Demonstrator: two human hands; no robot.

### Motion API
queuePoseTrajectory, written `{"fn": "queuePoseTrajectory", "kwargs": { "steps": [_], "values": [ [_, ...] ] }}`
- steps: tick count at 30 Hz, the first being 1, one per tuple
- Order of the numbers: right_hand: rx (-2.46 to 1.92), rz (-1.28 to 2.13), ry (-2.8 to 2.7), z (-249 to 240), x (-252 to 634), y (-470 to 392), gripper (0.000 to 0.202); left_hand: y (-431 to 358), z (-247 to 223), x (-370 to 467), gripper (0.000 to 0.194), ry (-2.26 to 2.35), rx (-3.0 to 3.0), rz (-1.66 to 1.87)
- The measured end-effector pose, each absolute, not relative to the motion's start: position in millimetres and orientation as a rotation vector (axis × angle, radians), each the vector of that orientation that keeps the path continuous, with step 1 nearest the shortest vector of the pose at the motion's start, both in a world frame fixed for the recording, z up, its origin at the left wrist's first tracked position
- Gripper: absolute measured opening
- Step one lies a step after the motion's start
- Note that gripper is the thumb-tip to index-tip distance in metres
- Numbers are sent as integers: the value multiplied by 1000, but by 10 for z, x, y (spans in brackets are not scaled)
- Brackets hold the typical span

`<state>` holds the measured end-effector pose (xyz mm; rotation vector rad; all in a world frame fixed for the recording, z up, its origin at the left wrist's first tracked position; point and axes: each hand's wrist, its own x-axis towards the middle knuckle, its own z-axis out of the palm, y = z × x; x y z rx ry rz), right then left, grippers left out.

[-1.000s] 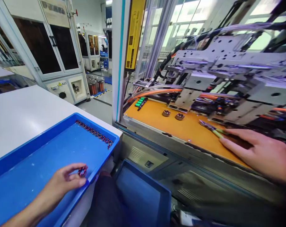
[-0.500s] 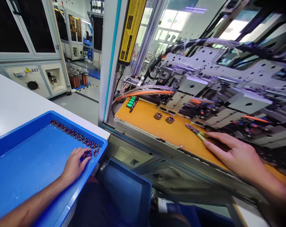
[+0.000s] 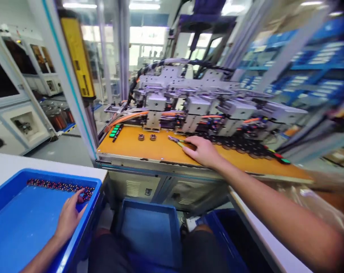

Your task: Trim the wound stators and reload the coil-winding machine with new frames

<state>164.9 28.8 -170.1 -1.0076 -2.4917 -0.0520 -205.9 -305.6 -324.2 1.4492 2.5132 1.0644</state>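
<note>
My left hand (image 3: 69, 214) is over the right end of a blue tray (image 3: 7, 191), thumb and fingers apart beside a row of small round copper-wound stators (image 3: 55, 185). The fingertips hide part of that row. On the orange bench top (image 3: 157, 149), my right hand (image 3: 202, 149) is closed on the handles of a pair of pliers (image 3: 176, 141). The jaws of the pliers point left and lie low on the surface. Two more stators, one (image 3: 141, 137) beside the other (image 3: 153, 137), sit to the left of the pliers.
Metal machine fixtures (image 3: 190, 108) with orange hoses line the back of the bench. Green cells (image 3: 114, 131) and a black pen lie at its left end, a row of black parts (image 3: 240, 145) to the right. Below stands another blue tray (image 3: 149, 223) between my knees.
The view has swung right and back. My left thumb and fingers have spread apart by the row of stators. My right hand still holds the pliers on the bench.
</note>
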Motion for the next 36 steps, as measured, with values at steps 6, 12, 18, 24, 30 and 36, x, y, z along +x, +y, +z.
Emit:
{"fn": "queuePoseTrajectory", "kwargs": {
  "steps": [6, 12, 18, 24, 30, 36],
  "values": [
    [-1050, 65, -2428, -1630, 1658, 311, 27, -2985, -2726, -1968, 74, 2684, 1363, 847],
    [-1063, 120, -2405, -1545, 1729, 329, 30, -2058, -1608, -1289, 64, 2657, 2051, 899],
    [-1067, 9, -2489, -1502, 1723, 243, 31, -748, -1184, -874, 82, 2562, 1547, 1041],
    [-985, 14, -2444, -1446, 1761, 252, 30, -802, -1122, -600, 75, 2387, 1411, 1319],
    [-676, 79, -2319, -1392, 1827, -251, 34, -2181, -1539, -21, 78, 1698, 1319, 1803],
    [11, 148, -2386, -1679, 2160, -1660, 32, -3146, -1949, 632, 61, 1690, 1095, 1851]
  ]
}}
